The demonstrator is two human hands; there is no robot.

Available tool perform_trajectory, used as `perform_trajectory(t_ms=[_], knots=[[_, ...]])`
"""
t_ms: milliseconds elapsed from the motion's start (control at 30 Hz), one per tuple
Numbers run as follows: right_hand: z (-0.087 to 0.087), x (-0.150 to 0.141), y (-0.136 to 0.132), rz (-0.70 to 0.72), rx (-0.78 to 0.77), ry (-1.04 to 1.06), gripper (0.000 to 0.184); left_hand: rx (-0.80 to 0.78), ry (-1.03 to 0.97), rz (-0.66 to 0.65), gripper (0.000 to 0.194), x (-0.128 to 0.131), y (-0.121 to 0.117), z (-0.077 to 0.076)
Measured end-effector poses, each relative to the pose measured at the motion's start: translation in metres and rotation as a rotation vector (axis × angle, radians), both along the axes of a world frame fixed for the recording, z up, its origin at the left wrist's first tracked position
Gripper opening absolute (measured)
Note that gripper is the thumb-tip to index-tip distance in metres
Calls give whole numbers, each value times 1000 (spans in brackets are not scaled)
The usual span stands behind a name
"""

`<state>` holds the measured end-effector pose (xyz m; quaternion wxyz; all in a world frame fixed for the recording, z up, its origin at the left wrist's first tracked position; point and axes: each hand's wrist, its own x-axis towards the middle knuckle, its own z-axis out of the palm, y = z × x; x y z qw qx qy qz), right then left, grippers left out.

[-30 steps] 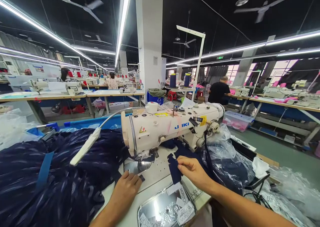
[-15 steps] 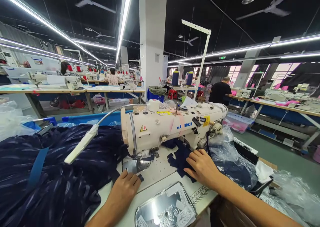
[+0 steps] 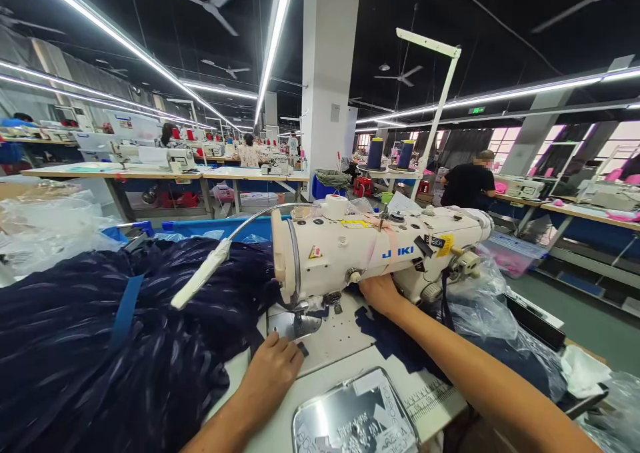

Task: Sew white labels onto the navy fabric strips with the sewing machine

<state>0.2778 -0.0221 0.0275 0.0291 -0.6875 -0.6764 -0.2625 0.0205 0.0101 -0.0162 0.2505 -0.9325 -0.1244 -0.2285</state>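
Observation:
My left hand (image 3: pixel 276 368) lies at the front of the metal needle plate (image 3: pixel 287 326), its fingers bent together over a small navy fabric piece (image 3: pixel 303 349) whose edge pokes out beside them. My right hand (image 3: pixel 381 293) reaches under the arm of the white sewing machine (image 3: pixel 345 253), with its fingers hidden behind it. Below that forearm, navy fabric pieces (image 3: pixel 383 333) lie on the machine bed. To the left is a large heap of navy fabric (image 3: pixel 170 346) with a blue strip (image 3: pixel 126 310) across it.
A shiny metal tin lid (image 3: pixel 355 413) rests at the table's front edge near a printed ruler (image 3: pixel 429 403). A lamp on a bendy neck (image 3: pixel 203 273) hangs over the heap. Plastic bags (image 3: pixel 475 306) lie to the right. Behind stand thread cones (image 3: pixel 376 154) and a seated person (image 3: pixel 467 183).
My right hand has moved from the navy pieces in front to under the machine arm. My left hand stays by the needle plate. The view has turned slightly left.

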Motion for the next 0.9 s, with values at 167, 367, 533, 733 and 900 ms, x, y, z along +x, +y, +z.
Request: perform_trajectory(t_ms=[167, 367, 533, 733, 900], knots=[[-8, -19, -12, 50, -77, -10, 22, 38, -6, -21, 19, 1, 1, -2], [-7, 9, 9, -81, -47, 16, 31, 25, -29, -22, 19, 0, 1, -4], [-8, 20, 23, -84, -37, 3, 34, 21, -40, -20, 19, 1, 1, -4], [-4, -9, -3, 14, -72, -49, 27, 36, -75, -45, 22, 2, 3, -5], [-14, -33, -48, 545, -73, -151, 23, 42, -63, -47, 21, 4, 2, -7]])
